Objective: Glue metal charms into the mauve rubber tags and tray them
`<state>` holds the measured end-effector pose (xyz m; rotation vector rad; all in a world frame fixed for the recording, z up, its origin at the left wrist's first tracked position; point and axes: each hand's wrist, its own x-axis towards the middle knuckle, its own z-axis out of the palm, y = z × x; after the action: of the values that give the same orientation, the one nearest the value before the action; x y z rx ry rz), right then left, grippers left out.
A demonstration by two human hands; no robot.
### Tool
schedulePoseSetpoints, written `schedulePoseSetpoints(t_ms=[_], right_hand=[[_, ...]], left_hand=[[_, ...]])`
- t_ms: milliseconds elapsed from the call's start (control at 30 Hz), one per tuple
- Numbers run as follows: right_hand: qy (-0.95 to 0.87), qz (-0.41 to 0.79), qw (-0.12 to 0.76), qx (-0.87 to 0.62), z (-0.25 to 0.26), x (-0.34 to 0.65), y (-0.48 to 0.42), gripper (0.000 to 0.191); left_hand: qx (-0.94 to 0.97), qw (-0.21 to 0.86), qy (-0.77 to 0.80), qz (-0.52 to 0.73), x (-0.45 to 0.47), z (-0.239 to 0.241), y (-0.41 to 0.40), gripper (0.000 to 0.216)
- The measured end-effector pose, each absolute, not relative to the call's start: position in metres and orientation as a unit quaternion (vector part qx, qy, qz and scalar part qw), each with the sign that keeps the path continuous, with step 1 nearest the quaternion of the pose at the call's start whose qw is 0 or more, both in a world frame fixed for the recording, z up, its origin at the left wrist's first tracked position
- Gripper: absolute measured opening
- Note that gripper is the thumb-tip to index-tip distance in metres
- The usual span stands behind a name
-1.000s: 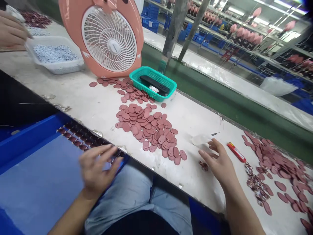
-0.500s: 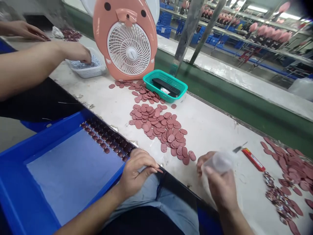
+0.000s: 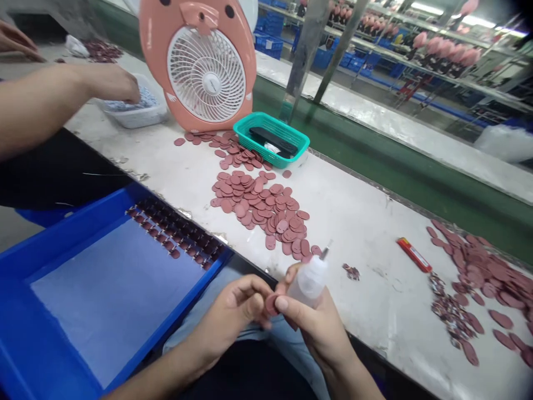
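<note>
My left hand (image 3: pixel 239 305) pinches a reddish-brown oval piece (image 3: pixel 272 304) between thumb and fingers, above my lap at the table's front edge. My right hand (image 3: pixel 322 328) is wrapped round a translucent squeeze bottle (image 3: pixel 308 280) with a thin metal nozzle pointing up and to the right. Its thumb tip touches the right side of the oval piece, so the two hands meet there. Beyond them on the table lies a spread pile of similar oval pieces (image 3: pixel 258 200), some with small holes. Fingers hide the bottle's lower part.
A blue tray (image 3: pixel 166 333) on the left holds rows of small brown parts on a pale sheet. An orange fan (image 3: pixel 245 61), a green basket (image 3: pixel 272 158), a red box-shaped item (image 3: pixel 414 254) and more ovals (image 3: pixel 478 269) stand about. A co-worker's hand (image 3: pixel 120 83) reaches into a white tub (image 3: pixel 145 118).
My right hand has brought the bottle leftward to my left hand, and its thumb now touches the oval piece. A few small parts on the table have come into view. The camera has shifted slightly.
</note>
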<state>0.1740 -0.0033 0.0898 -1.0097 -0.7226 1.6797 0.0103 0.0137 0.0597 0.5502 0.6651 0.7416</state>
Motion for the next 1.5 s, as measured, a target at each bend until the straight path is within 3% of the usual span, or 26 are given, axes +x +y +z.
schedulePoseSetpoints(t_ms=[100, 400, 567, 733, 867, 1033, 1133, 1333, 1500], right_hand=[[-0.265, 0.695, 0.524, -0.415, 0.083, 0.166, 0.000, 0.042], [-0.228, 0.707, 0.506, -0.438, 0.073, 0.159, -0.006, 0.051], [-0.314, 0.605, 0.493, -0.540, 0.071, 0.166, -0.011, 0.057], [-0.405, 0.495, 0.454, -0.621, 0.086, 0.192, -0.018, 0.045], [-0.428, 0.388, 0.519, -0.630, 0.093, 0.213, -0.026, 0.041], [-0.369, 0.432, 0.645, -0.511, 0.095, 0.208, -0.033, 0.040], [-0.357, 0.400, 0.683, -0.495, 0.099, 0.189, -0.036, 0.045], [-0.461, 0.257, 0.646, -0.552, 0.099, 0.174, -0.044, 0.035], [-0.463, 0.291, 0.643, -0.536, 0.101, 0.175, -0.043, 0.035]], left_hand=[[0.301, 0.800, 0.292, 0.428, 0.011, 0.050, 0.019, 0.037], [0.361, 0.762, 0.264, 0.468, 0.018, 0.051, 0.029, 0.040], [0.339, 0.752, 0.286, 0.487, 0.015, 0.054, 0.027, 0.031], [0.244, 0.791, 0.305, 0.471, 0.009, 0.056, 0.023, 0.031], [0.147, 0.812, 0.328, 0.459, 0.009, 0.061, 0.023, 0.039], [0.145, 0.825, 0.319, 0.443, 0.013, 0.069, 0.024, 0.042], [0.176, 0.826, 0.306, 0.439, 0.015, 0.075, 0.023, 0.039], [0.224, 0.813, 0.302, 0.444, 0.015, 0.082, 0.023, 0.032], [0.232, 0.809, 0.306, 0.446, 0.014, 0.084, 0.023, 0.029]])
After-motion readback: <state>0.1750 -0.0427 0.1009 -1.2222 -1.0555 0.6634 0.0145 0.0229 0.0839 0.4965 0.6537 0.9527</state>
